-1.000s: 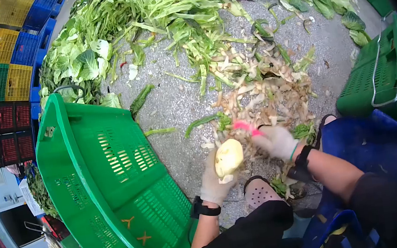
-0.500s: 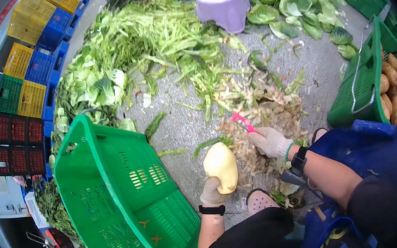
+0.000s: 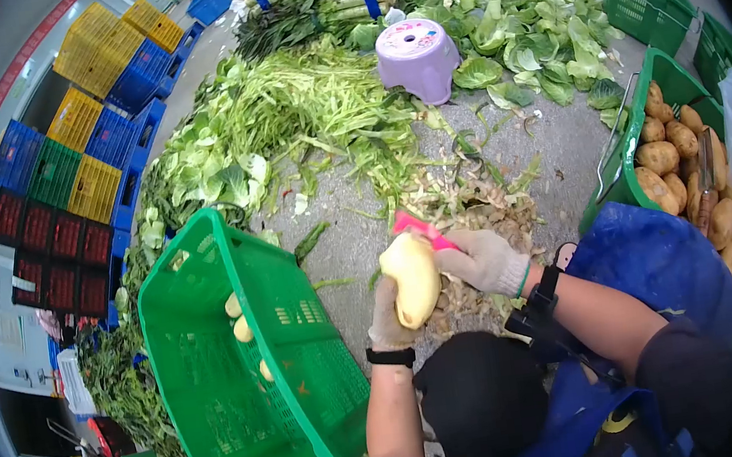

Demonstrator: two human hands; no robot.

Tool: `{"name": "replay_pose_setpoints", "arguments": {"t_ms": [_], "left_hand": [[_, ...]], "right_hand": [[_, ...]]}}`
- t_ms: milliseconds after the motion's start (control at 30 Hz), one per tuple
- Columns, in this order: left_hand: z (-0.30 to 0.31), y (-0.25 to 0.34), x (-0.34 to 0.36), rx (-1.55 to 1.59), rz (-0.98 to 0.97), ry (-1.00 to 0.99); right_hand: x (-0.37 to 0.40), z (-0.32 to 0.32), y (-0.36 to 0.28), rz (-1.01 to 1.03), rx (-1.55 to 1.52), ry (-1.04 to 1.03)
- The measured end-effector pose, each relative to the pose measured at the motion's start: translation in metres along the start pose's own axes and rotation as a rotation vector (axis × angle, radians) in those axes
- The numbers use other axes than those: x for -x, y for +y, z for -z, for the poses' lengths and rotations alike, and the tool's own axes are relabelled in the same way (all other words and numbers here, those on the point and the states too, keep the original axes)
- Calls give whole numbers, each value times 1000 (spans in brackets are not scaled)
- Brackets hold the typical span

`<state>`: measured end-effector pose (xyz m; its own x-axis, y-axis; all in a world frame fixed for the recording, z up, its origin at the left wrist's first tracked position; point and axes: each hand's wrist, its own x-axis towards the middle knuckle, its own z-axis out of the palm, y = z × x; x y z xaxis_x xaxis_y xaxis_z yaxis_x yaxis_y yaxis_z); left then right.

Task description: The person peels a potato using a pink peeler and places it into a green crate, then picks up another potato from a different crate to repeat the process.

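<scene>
A pale yellow peeled potato (image 3: 415, 288) is gripped in my left hand (image 3: 388, 319), which wears a light work glove. My right hand (image 3: 489, 261), gloved too, is closed around a pink peeler (image 3: 415, 225). The peeler lies against the top end of the potato; its blade is partly hidden by blur. Below and beyond my hands, brown and pale peelings (image 3: 501, 212) are heaped on the floor. Left of my hands stands a large green crate (image 3: 255, 443) with a few peeled potatoes (image 3: 242, 328) inside.
At right, a green crate (image 3: 619, 170) holds unpeeled potatoes (image 3: 657, 158) and a knife (image 3: 706, 178). Ahead are a purple stool (image 3: 420, 62), stripped green stalks (image 3: 306, 108) and cabbage leaves (image 3: 532, 16). Stacked coloured crates (image 3: 91, 184) line the far left. A blue apron (image 3: 654, 271) covers my lap.
My right hand has brought the peeler left onto the potato, and the potato has been raised and tilted. The view has shifted, showing more of both crates and the potatoes in them.
</scene>
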<state>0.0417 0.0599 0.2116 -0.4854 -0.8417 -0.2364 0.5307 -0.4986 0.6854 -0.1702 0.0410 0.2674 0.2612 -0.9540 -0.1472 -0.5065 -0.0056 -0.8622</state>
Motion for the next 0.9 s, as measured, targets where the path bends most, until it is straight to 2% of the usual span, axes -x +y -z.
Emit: {"name": "replay_pose_setpoints", "arguments": {"t_ms": [33,67,100,167,233,300,367,433,467,500,533,567,633,667,700,767,833,900], "left_hand": [[-7,1,4,2,-10,9],[-14,3,8,91,5,10],[-20,4,11,176,17,6],[-37,10,19,230,-52,-67],[-49,8,28,200,-137,185],[-52,10,35,278,-166,171],[-62,14,44,287,-202,304],[-63,28,60,378,-275,255],[-63,38,67,409,-297,216],[-63,47,74,442,-310,172],[-66,58,84,444,-351,241],[-62,65,91,322,-439,269],[-68,79,110,300,-497,193],[-76,81,116,210,-540,298],[-79,80,120,205,-541,298],[-82,78,125,407,-551,167],[-79,73,121,349,-567,94],[-90,69,118,367,-555,245]], "right_hand": [[3,5,-9,92,11,-28],[1,7,-6,3,-49,-26],[5,11,-2,16,-46,-26],[9,20,6,-190,78,-91],[17,19,12,-205,-4,-58],[19,19,10,-268,-118,-22],[14,24,16,-161,-78,55],[13,38,7,-133,-105,150],[13,47,-5,-114,-102,136],[16,58,-15,-173,-242,133],[19,64,-20,-238,-381,135],[21,66,-22,-234,-378,140],[23,67,-29,-192,-372,126],[27,63,-36,-201,-418,95],[27,56,-33,-198,-422,96],[25,37,-26,-23,-339,65],[40,36,-55,-85,-320,8],[49,36,-70,-129,-367,-60]]}}
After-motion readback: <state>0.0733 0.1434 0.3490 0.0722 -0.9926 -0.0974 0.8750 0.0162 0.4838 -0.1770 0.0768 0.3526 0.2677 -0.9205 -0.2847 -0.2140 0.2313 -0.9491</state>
